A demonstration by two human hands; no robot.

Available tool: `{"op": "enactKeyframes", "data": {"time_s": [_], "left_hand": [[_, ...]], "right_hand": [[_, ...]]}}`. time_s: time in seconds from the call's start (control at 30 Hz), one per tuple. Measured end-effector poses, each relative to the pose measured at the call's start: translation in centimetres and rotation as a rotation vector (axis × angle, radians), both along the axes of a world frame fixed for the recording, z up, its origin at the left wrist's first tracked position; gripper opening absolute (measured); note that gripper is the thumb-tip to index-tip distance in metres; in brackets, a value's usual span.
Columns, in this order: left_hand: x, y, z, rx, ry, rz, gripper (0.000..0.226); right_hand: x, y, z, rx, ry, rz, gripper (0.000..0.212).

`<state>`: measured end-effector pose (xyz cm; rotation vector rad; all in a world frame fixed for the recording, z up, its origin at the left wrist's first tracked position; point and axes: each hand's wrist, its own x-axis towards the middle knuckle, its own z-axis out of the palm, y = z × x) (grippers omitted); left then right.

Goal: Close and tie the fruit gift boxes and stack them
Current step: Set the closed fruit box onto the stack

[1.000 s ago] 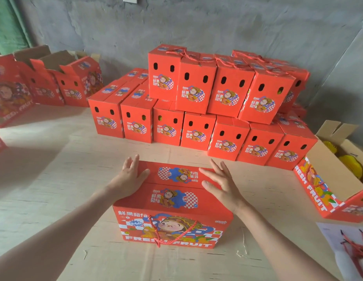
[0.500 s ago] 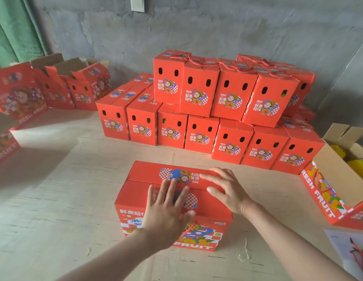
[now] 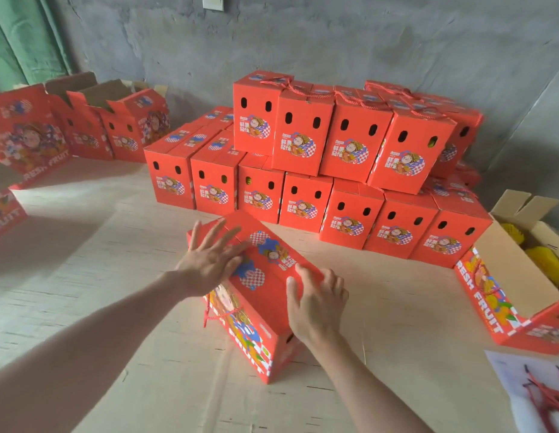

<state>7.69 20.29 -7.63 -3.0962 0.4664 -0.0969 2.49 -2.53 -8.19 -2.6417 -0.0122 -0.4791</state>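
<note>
a closed red fruit gift box (image 3: 269, 276) sits on the plywood table (image 3: 116, 276), turned on a diagonal so one short end points toward the person and the other away. the left hand (image 3: 206, 264) lies flat on the far end of the box's lid, its fingers (image 3: 215, 235) straight and spread, pressing on the top flaps and gripping nothing. the right hand (image 3: 315, 307) is at the near end of the box, on its right edge: the thumb rests along the lid while the bent fingers (image 3: 334, 279) wrap over the edge and down the side, so this hand is grasping the box. a red cord handle (image 3: 205, 314) hangs loose down the box's left long face, below the left wrist, touched by neither hand.

just beyond the gift box stands a stack of closed boxes (image 3: 303, 145), two layers high, some with cord handles on their tops. to the right of the gift box lies an open box (image 3: 490, 295) with yellow fruit (image 3: 543, 264) inside. well to the left of the gift box stand empty open boxes (image 3: 122, 126) with their flaps up. near right of the gift box, at the table's edge, loose red cords (image 3: 546, 401) lie on a white sheet
</note>
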Motion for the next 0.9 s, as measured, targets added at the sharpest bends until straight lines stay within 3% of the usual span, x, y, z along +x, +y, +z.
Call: {"op": "enactKeyframes", "data": {"time_s": [0.1,0.2,0.27,0.37,0.5,0.57,0.63,0.73,0.83,0.9], "left_hand": [[1.4,0.6,-0.5,-0.139,0.087,0.412,0.066],[-0.1,-0.6,-0.9,-0.698,0.139,0.821,0.084],[-2.0,-1.9,-1.6,-1.046,0.145,0.896,0.084],[-5.0,-3.6,-2.5,-1.423,0.205,0.941,0.062],[-7.3,-2.6,-1.4,-1.894,0.549,0.876,0.044],[-7.5,-0.8,-0.8,-1.944,0.584,0.879,0.042],[-7.2,1.0,-0.4,-1.885,0.555,0.9,0.036],[-6.3,2.6,0.4,-1.821,0.477,0.89,0.015],[-5.3,2.6,0.6,-1.796,0.295,0.831,0.019],[-5.1,1.9,0.4,-1.696,0.143,0.796,0.026]], "right_hand": [[-1.2,1.5,0.2,-0.083,-0.012,0.016,0.049],[-2.4,0.5,-0.7,-0.059,0.037,0.252,0.054],[-2.4,0.0,-0.9,-0.048,0.085,0.293,0.057],[-2.2,0.9,-0.7,-0.118,0.156,0.274,0.064],[-2.9,3.9,0.1,-0.106,0.287,0.267,0.094],[-3.2,5.6,0.6,-0.066,0.308,0.303,0.102],[-3.4,6.5,0.5,0.054,0.304,0.352,0.091],[-3.2,5.6,0.0,0.607,0.354,0.187,0.066],[-2.1,4.8,-0.4,1.042,0.793,0.065,0.047],[-1.1,5.7,-0.6,1.341,0.926,0.083,0.048]]}}
